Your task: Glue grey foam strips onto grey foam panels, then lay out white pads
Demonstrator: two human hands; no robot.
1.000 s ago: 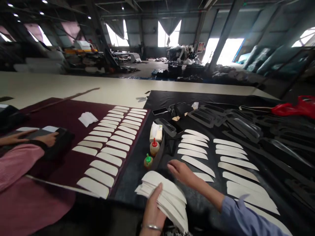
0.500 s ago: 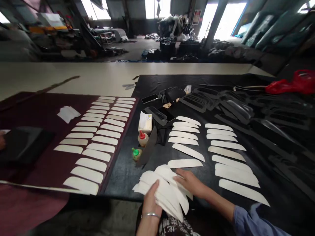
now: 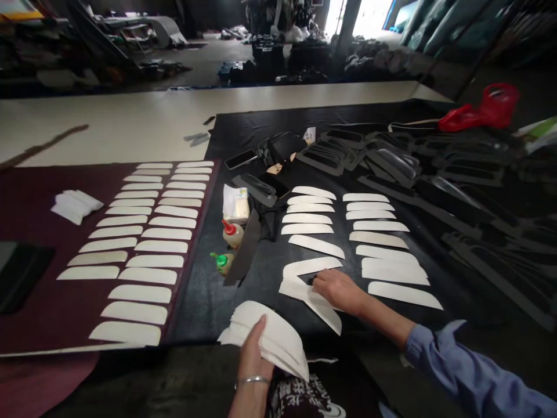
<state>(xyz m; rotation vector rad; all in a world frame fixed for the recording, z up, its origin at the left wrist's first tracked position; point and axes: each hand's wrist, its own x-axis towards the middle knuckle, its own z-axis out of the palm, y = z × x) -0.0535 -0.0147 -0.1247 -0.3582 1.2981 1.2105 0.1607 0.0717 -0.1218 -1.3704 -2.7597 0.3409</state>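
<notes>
A fanned stack of white curved pieces (image 3: 272,337) is in my left hand (image 3: 255,351), thumb on top, at the black table's front edge. My right hand (image 3: 337,290) is over the black sheet (image 3: 261,290), its fingers bent and pressed together at the white pieces (image 3: 311,296) lying there at angles. What its fingertips grip, if anything, is hidden. Two columns of white pieces lie beyond it, one at the centre (image 3: 308,218) and one at the right (image 3: 383,239).
A red-capped bottle (image 3: 232,233), a green-capped bottle (image 3: 223,263) and a tissue pack (image 3: 235,203) stand left of centre. White strips (image 3: 150,247) line the maroon sheet (image 3: 35,209). Dark frame-shaped pieces (image 3: 391,159) and a red bag (image 3: 483,110) lie at the back right.
My right hand has moved away from the held stack, and white pieces now lie on the black sheet beside it. My left hand still holds the stack. The view has shifted down and right.
</notes>
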